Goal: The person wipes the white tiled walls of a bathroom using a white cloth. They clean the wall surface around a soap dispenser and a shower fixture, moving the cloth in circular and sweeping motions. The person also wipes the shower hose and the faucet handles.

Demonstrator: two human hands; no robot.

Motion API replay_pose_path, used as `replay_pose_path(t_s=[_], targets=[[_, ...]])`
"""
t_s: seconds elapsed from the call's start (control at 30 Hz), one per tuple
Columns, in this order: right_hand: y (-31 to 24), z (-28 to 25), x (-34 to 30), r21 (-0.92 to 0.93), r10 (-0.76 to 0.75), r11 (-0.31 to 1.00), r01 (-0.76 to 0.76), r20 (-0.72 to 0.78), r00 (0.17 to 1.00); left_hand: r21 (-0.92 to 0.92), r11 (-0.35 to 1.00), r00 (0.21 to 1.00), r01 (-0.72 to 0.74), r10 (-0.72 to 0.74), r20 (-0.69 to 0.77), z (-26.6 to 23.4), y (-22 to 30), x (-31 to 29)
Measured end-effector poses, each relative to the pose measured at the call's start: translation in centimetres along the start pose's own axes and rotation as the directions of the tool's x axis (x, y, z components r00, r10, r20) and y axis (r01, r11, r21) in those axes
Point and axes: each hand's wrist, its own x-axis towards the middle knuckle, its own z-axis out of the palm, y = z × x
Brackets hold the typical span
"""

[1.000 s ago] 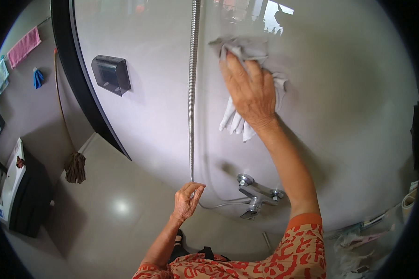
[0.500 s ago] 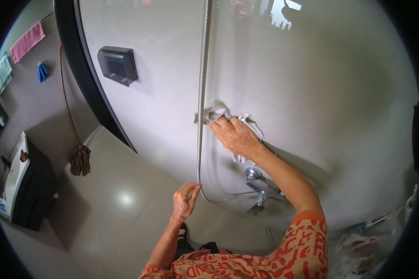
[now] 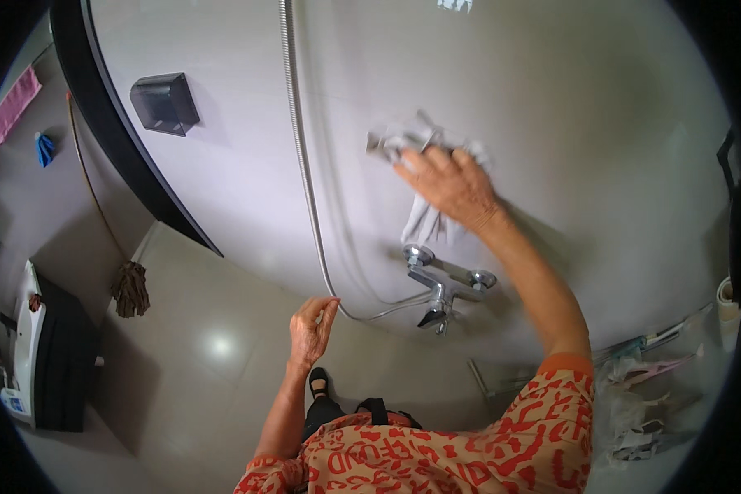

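Cloth (image 3: 424,218), pale grey and crumpled, pressed flat against the glossy wall tile (image 3: 601,123) in the upper middle of the frame, just above the chrome mixer tap (image 3: 440,288). Now back up and a little right of where it sat half a second ago, though lower than its high reach a second ago: a sweeping up-and-down wipe, by the look of it, working across the patch over the tap. Bunched at the top under the right hand (image 3: 449,185), with a loose tail hanging down toward the tap body. Fingers spread and palm flat on the fabric, pushing rather than gripping.

Lower down, centre-left of the frame, left hand (image 3: 311,329) with fingertips lightly pinching the silver shower hose (image 3: 305,165), held aside from the wiped area much as before. Dark wall dispenser (image 3: 165,103) at upper left, mop head (image 3: 130,290) at left on the floor.
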Motion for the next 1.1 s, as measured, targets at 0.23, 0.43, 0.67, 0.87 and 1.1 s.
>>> replay_pose_path(t_s=[0.23, 0.43, 0.67, 0.87, 1.1], targets=[[7.4, -2.5, 1.6, -0.165, 0.349, 0.881, -0.443, -0.405, 0.845, 0.004, 1.0, 1.0, -0.018, 0.018, 0.017, 0.7, 0.1, -1.4], [5.2, -0.9, 5.6, -0.174, 0.448, 0.745, -0.644, -0.586, 0.676, 0.073, 0.997, 1.0, 0.027, -0.027, -0.007, 1.1, -1.1, -2.3], [-2.9, 2.8, 4.9, -0.06, 0.388, 0.908, -0.415, -0.257, 0.885, 0.051, 0.998, 0.997, 0.041, -0.044, 0.062, 3.9, -1.5, -2.7], [-4.9, 2.2, -0.1, 0.132, -0.017, 0.991, 0.011, 0.046, 0.999, 0.095, 0.993, 0.996, 0.075, -0.079, 0.044, 4.3, -1.7, -3.0], [-5.1, 0.6, -4.6, 0.23, -0.267, 0.949, 0.215, 0.231, 0.935, 0.055, 0.996, 0.995, 0.071, -0.074, 0.06, 5.5, -0.2, -3.1]])
